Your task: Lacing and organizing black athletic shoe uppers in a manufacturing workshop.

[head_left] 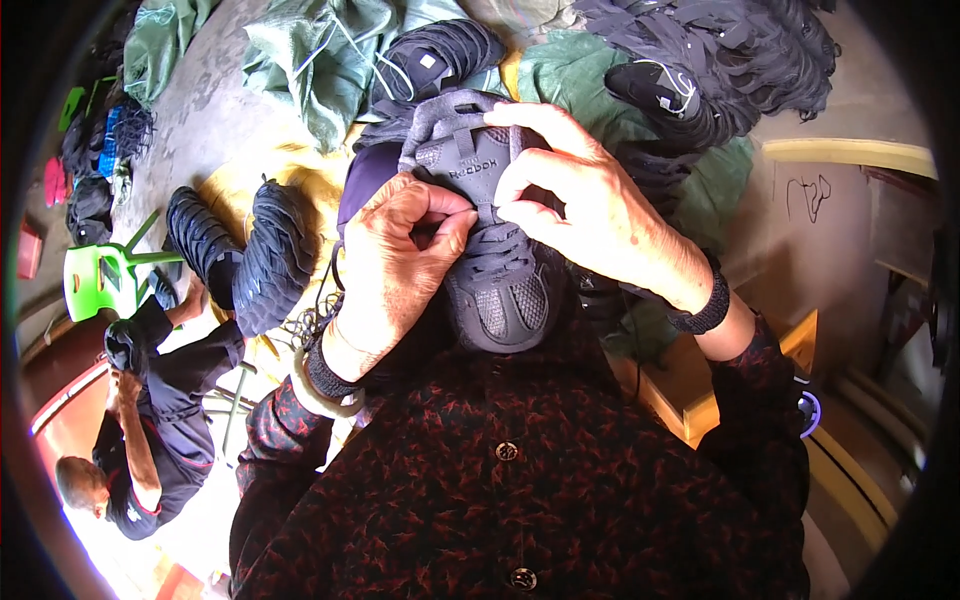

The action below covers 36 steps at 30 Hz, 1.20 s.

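Note:
A dark grey sneaker upper [504, 305] lies in front of me, its toe toward my body and its padded tongue and collar at the far end. Black shoelace [492, 262] crosses its lower eyelets. Thumb and index finger of my left hand [385, 265] pinch the shoelace at the left of the tongue. My right hand [600, 200] closes in a pinch just opposite, at the lace by the tongue's middle, while its upper fingers rest on the collar's right edge. The short piece of lace between the fingertips is mostly covered.
Stacked dark shoe uppers [275, 255] lie to the left, more [440, 55] beyond the sneaker. A large dark pile [720, 60] covers green sacking at the far right. Left stands a green plastic chair [100, 275]; a seated co-worker [160, 450] handles a dark item. A wooden piece [700, 410] is at right.

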Tool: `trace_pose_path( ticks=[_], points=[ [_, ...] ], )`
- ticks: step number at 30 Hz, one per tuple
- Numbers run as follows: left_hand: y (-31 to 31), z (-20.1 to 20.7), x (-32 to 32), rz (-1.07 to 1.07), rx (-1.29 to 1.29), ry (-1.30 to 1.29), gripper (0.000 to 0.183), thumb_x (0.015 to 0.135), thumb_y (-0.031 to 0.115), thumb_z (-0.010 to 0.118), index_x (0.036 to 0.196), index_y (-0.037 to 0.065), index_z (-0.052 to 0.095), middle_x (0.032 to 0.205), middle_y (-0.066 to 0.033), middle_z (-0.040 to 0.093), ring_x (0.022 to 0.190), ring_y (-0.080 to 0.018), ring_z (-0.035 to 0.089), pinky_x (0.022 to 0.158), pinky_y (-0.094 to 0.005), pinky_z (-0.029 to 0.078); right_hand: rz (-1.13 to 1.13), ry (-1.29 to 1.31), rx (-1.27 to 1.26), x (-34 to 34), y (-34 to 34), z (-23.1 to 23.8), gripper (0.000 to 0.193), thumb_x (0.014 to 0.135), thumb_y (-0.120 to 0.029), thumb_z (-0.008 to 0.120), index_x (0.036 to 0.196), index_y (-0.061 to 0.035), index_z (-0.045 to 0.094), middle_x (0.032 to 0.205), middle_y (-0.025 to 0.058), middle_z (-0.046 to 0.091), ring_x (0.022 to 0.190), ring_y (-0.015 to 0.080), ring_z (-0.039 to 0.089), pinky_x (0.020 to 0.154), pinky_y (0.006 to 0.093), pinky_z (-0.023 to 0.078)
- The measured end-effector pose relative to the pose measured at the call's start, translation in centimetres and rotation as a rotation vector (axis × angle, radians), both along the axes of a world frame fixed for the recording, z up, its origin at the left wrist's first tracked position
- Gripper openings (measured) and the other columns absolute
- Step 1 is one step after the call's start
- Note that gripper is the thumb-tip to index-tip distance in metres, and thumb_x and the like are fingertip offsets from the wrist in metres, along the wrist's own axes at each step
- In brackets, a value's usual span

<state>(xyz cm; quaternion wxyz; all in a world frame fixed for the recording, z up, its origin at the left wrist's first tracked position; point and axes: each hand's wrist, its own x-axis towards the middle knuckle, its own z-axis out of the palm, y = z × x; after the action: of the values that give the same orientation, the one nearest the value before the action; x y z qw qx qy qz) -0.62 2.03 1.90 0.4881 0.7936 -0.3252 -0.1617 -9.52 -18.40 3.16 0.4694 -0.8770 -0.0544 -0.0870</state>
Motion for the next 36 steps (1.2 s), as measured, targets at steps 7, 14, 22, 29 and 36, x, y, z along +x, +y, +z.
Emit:
trace_pose_path(
  ticks=[7, 14, 22, 29, 36],
  points=[
    [2.1, 0.4, 0.4, 0.034, -0.17, -0.213, 0.018, 0.086, 0.0, 0.073, 0.104, 0.003, 0.068, 0.094, -0.0066, 0.064, 0.081, -0.0161, 0.062, 0.077, -0.0278, 0.049, -0.194, 0.008, 0.259, -0.9, -2.6, 1.6, 0.012, 0.083, -0.001, 0.075, 0.089, -0.0043, 0.065, 0.12, 0.008, 0.059, 0.11, 0.0193, 0.062, 0.094, 0.031, 0.051],
    [4.3, 0.8, -1.7, 0.007, -0.014, -0.017, 0.02, 0.086, -0.002, 0.072, 0.105, 0.004, 0.066, 0.092, -0.0056, 0.064, 0.064, -0.0138, 0.054, 0.059, -0.0276, 0.046, -0.379, 0.044, 1.167, -3.3, -6.4, 0.6, 0.009, 0.1, -0.006, 0.056, 0.105, -0.0022, 0.062, 0.115, 0.0119, 0.064, 0.1, 0.0188, 0.065, 0.091, 0.0338, 0.054],
    [4.3, 1.7, -0.9, -0.043, 0.285, 0.108, 0.024, 0.084, 0.01, 0.078, 0.101, 0.003, 0.064, 0.09, -0.009, 0.064, 0.066, -0.02, 0.059, 0.062, -0.0327, 0.049, -0.428, 0.225, 1.375, -2.2, -4.0, -1.4, 0.029, 0.105, -0.016, 0.053, 0.13, -0.0017, 0.055, 0.129, 0.0155, 0.062, 0.083, 0.0158, 0.058, 0.082, 0.0321, 0.051],
    [3.7, 1.5, 0.0, -0.111, 0.311, 0.159, 0.018, 0.082, 0.007, 0.077, 0.093, 0.002, 0.063, 0.089, -0.0109, 0.064, 0.078, -0.0263, 0.066, 0.071, -0.037, 0.051, -0.306, 0.307, 1.269, -1.5, -2.5, -0.6, 0.039, 0.106, -0.021, 0.051, 0.137, 0.0035, 0.052, 0.117, 0.0156, 0.067, 0.088, 0.019, 0.064, 0.085, 0.0374, 0.055],
    [4.3, 0.8, 0.0, -0.129, 0.182, 0.067, 0.013, 0.083, 0.003, 0.071, 0.089, 0.001, 0.059, 0.083, -0.0126, 0.063, 0.075, -0.0283, 0.065, 0.069, -0.0375, 0.051, -0.371, 0.24, 1.012, -1.5, -1.6, -0.2, 0.033, 0.106, -0.021, 0.054, 0.124, 0.0041, 0.065, 0.113, 0.0079, 0.066, 0.084, 0.0104, 0.059, 0.081, 0.03, 0.054]
  ],
)
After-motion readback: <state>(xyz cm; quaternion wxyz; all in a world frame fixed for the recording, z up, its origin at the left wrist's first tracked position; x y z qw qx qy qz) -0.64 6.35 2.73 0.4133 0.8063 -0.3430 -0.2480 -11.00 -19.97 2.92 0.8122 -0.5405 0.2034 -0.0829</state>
